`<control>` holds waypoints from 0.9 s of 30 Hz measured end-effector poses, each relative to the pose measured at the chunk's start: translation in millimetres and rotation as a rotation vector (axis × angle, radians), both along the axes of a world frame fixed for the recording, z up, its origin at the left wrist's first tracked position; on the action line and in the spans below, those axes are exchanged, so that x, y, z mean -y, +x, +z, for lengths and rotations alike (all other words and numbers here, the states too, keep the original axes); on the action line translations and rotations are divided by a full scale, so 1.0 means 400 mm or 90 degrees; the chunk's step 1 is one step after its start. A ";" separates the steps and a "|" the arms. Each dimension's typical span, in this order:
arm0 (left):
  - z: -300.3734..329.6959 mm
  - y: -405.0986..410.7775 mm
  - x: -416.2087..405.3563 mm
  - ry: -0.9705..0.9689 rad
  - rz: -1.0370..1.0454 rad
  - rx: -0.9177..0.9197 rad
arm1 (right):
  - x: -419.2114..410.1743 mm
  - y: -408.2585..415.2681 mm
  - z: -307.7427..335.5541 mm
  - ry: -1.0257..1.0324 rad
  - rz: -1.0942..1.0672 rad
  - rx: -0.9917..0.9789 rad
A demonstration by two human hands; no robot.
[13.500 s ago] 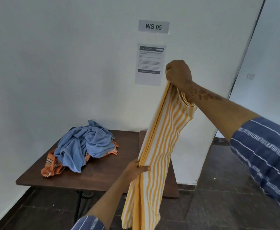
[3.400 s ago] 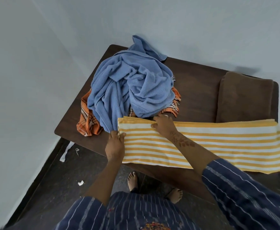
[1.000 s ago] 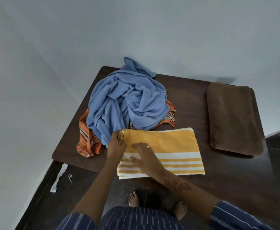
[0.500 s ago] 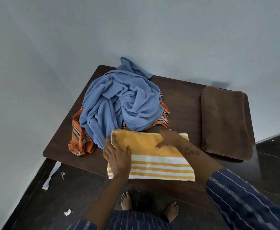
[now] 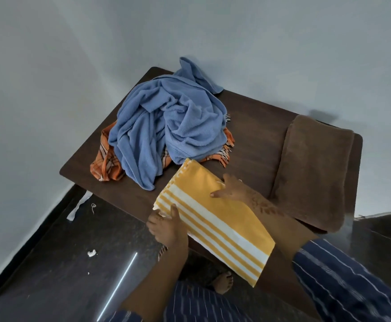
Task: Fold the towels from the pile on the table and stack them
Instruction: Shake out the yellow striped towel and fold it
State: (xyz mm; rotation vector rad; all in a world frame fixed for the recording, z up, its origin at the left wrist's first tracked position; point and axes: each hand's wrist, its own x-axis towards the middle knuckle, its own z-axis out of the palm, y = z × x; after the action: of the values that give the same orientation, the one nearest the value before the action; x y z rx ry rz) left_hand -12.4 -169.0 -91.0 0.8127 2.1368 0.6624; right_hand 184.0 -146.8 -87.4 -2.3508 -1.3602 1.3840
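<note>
A folded yellow-and-white striped towel lies slantwise at the table's front edge, its near right corner sticking out past the edge. My left hand grips its near left corner, thumb on top. My right hand holds the far edge, thumb laid on the yellow cloth. Behind it sits the unfolded pile: a crumpled blue towel on top of an orange checked towel. A folded brown towel lies along the right side of the table.
The dark wooden table stands in a corner, with pale walls behind and to the left. The dark floor below carries a white strip and a small white scrap. My bare feet show under the table's front edge.
The yellow towel has turned from square to slantwise and now overhangs the front edge. My left hand shifted to its near left corner, my right hand to its far edge.
</note>
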 end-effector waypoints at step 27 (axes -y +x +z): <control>0.353 0.521 -0.092 0.023 -0.574 0.553 | 0.414 0.399 0.321 0.362 -0.481 -0.529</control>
State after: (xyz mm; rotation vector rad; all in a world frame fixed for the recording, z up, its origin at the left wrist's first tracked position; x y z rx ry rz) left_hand 196.0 -132.4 50.1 1.1173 0.8463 0.4276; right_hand 343.7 -312.4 40.9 -1.3851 -0.4463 1.2429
